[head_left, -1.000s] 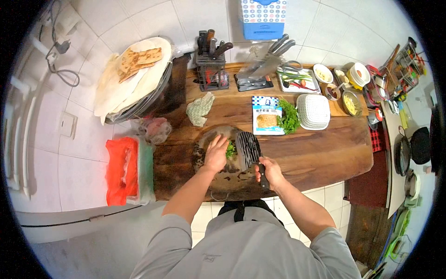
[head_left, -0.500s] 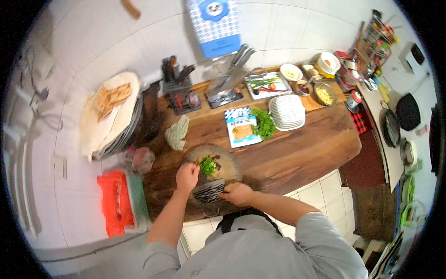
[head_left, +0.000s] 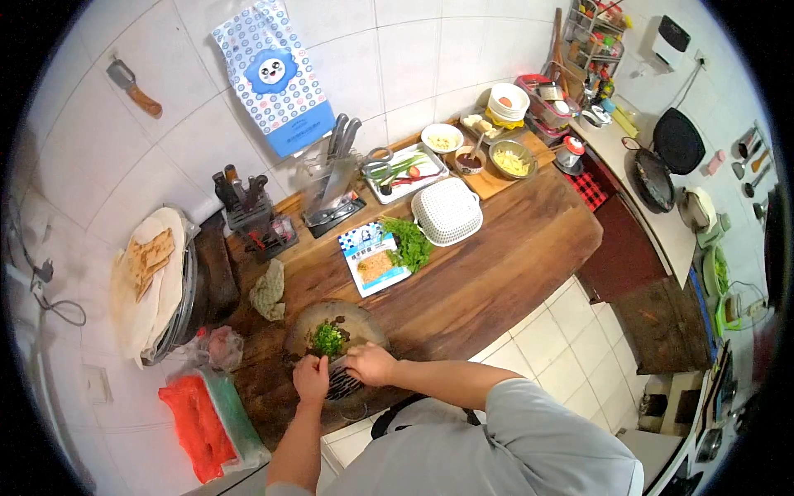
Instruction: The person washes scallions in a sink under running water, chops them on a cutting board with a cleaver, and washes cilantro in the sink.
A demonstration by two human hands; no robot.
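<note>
A round wooden chopping board (head_left: 376, 328) sits at the front edge of the wooden table. On it lies a small heap of finely chopped greens (head_left: 327, 337), with dark scraps beside it. A cleaver (head_left: 341, 382) with a black-and-white streaked blade is between my hands, just on the near side of the greens. My right hand (head_left: 371, 364) is closed on its right end; the handle is hidden. At the blade's left end, the curled fingers of my left hand (head_left: 311, 379) grip it, partly hidden from above.
Behind the board are a food packet (head_left: 370, 263), leafy greens (head_left: 407, 246) and an upturned white basket (head_left: 447, 212). A crumpled cloth (head_left: 268, 291) lies left of the board. Knives stand in a holder (head_left: 333, 211) at the wall. A red bag (head_left: 197, 426) is at the left.
My view has turned, shifting the scene left and down. My left hand has moved from the greens to the blade's left end. My right hand has come closer to it; the greens look finer.
</note>
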